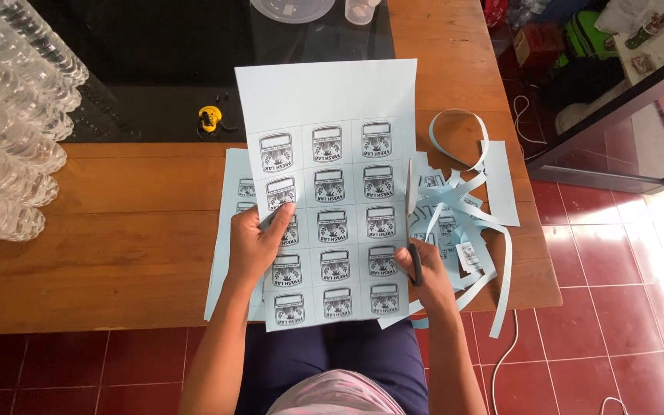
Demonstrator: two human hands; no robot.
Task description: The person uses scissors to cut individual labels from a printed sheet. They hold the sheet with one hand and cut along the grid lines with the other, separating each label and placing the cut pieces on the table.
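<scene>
My left hand (255, 244) grips the left edge of a pale blue sheet (324, 100) printed with a grid of black shield-shaped labels, holding it up over the table's front edge. My right hand (424, 273) holds scissors (412, 201) with black handles, blades pointing away along the sheet's right edge. More pale blue printed sheets (228, 230) lie on the table under the held one.
Curled pale blue paper strips and offcuts (466, 192) pile up to the right on the wooden table (117, 230). Stacks of clear plastic cups (9, 131) lie at far left. A dark glass panel (155, 69) with a small yellow object (209, 119) sits behind. Red tiled floor below.
</scene>
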